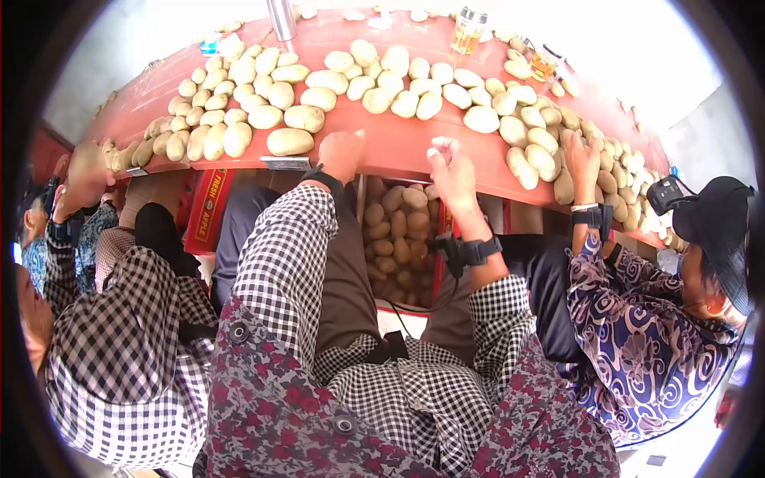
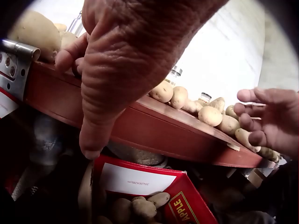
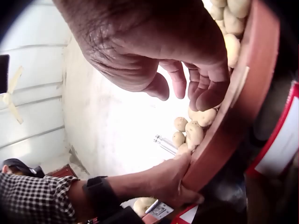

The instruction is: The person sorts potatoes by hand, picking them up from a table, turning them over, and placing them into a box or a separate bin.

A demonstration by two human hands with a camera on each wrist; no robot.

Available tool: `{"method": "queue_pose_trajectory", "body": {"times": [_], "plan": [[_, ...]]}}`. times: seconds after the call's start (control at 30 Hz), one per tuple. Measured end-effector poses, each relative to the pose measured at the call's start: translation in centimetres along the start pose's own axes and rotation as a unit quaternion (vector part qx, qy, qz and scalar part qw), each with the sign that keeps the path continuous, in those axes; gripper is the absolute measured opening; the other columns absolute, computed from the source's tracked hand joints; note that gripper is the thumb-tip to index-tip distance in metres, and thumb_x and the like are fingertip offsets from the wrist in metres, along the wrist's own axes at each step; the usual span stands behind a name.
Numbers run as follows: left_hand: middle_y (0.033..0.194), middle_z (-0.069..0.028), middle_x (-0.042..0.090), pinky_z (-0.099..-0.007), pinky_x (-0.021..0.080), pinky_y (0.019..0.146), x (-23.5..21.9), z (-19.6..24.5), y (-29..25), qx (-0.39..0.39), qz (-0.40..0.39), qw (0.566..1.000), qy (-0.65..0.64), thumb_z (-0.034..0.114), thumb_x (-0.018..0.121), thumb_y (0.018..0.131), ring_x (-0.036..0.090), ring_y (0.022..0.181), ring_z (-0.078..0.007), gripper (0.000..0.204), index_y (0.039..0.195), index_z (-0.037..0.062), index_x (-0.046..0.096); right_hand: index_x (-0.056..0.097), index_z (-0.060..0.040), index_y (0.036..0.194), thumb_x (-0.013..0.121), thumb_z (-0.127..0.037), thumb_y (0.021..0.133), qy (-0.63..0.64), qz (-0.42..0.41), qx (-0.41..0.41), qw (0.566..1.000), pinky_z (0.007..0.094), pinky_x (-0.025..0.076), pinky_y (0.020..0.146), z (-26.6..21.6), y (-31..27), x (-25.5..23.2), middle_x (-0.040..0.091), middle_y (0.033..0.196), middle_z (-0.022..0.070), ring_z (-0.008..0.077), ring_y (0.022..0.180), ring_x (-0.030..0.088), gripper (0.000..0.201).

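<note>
My left hand [image 1: 343,155] rests at the front edge of the red table [image 1: 390,143], its thumb hanging down over the edge in the left wrist view. No potato shows in it. My right hand [image 1: 454,177] is raised at the edge above the box, fingers loosely bent and nothing between them in the right wrist view. Pale potatoes [image 1: 405,103] lie in a long row behind both hands. Nearest the left hand is a single potato [image 1: 290,142] by the edge. Below, between the knees, a red apple box [image 2: 189,205] holds many potatoes [image 1: 398,227].
A metal hinge [image 1: 285,162] sits on the table's edge. Farther back stand a steel flask [image 1: 282,20] and a glass jar [image 1: 468,32]. At the right, another person's hand [image 1: 582,163] touches potatoes. To the left sits a person in a checked headscarf [image 1: 119,334].
</note>
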State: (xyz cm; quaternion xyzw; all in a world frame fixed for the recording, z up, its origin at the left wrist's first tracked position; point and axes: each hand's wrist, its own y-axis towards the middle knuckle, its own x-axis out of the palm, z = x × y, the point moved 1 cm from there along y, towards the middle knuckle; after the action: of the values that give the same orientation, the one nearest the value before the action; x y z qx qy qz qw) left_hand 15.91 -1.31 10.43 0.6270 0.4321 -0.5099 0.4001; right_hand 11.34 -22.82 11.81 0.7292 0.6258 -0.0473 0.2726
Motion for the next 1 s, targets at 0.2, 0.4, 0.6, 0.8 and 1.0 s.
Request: {"method": "queue_pose_trajectory", "body": {"times": [0.2, 0.4, 0.6, 0.8, 1.0], "plan": [[0.081, -0.0102, 0.069, -0.0362, 0.054, 0.062, 1.4, 0.0, 0.6, -0.022, 0.025, 0.999, -0.005, 0.016, 0.084, 0.062, 0.069, 0.076, -0.0257, 0.054, 0.104, 0.0038, 0.053, 0.048, 0.0029, 0.123, 0.066, -0.018, 0.081, -0.193, 0.019, -0.071, 0.979, 0.0477, 0.04, 0.1, -0.4, 6.3, 1.8, 0.051, 0.122, 0.0273, 0.0409, 0.117, 0.046, 0.05], [0.075, -0.0059, 0.069, -0.039, 0.051, 0.051, 4.3, 0.6, 1.6, -0.082, 0.051, 0.995, 0.009, 0.015, 0.068, 0.075, 0.069, 0.069, -0.0233, 0.023, 0.097, 0.0102, 0.061, 0.046, -0.0051, 0.132, 0.063, -0.023, 0.084, -0.229, -0.026, -0.007, 0.973, 0.0506, 0.035, 0.103, -0.6, 10.0, 3.5, 0.049, 0.125, 0.0279, 0.0426, 0.125, 0.041, 0.054], [0.072, -0.0077, 0.069, -0.0454, 0.045, 0.035, 5.3, -0.3, 2.2, -0.075, 0.101, 0.992, 0.014, 0.021, 0.048, 0.09, 0.068, 0.06, -0.0252, 0.021, 0.089, 0.0133, 0.067, 0.048, -0.0132, 0.132, 0.056, -0.026, 0.089, -0.385, -0.065, -0.037, 0.92, 0.0567, 0.033, 0.102, 3.4, 13.2, 6.0, 0.047, 0.131, 0.0308, 0.0439, 0.124, 0.042, 0.045], [0.074, -0.0107, 0.069, -0.0381, 0.054, 0.058, 3.5, -1.5, 1.5, -0.033, 0.037, 0.998, -0.04, 0.012, 0.067, 0.08, 0.07, 0.07, -0.028, 0.022, 0.097, 0.0049, 0.055, 0.05, -0.0059, 0.119, 0.056, -0.017, 0.085, 0.097, -0.07, 0.114, 0.986, 0.0397, 0.053, 0.075, 2.1, 10.0, 2.8, 0.062, 0.105, 0.0171, 0.0297, 0.096, 0.061, 0.036], [0.084, -0.0155, 0.069, -0.0382, 0.054, 0.064, 0.8, 0.2, 0.5, -0.036, -0.009, 0.999, -0.03, 0.009, 0.083, 0.062, 0.069, 0.08, -0.0293, 0.05, 0.101, 0.0013, 0.053, 0.045, -0.0035, 0.123, 0.053, -0.012, 0.089, 0.539, -0.273, 0.257, 0.754, 0.0436, 0.055, 0.083, 1.1, -6.3, -0.1, 0.055, 0.114, 0.0129, 0.0273, 0.096, 0.062, 0.036]]}}
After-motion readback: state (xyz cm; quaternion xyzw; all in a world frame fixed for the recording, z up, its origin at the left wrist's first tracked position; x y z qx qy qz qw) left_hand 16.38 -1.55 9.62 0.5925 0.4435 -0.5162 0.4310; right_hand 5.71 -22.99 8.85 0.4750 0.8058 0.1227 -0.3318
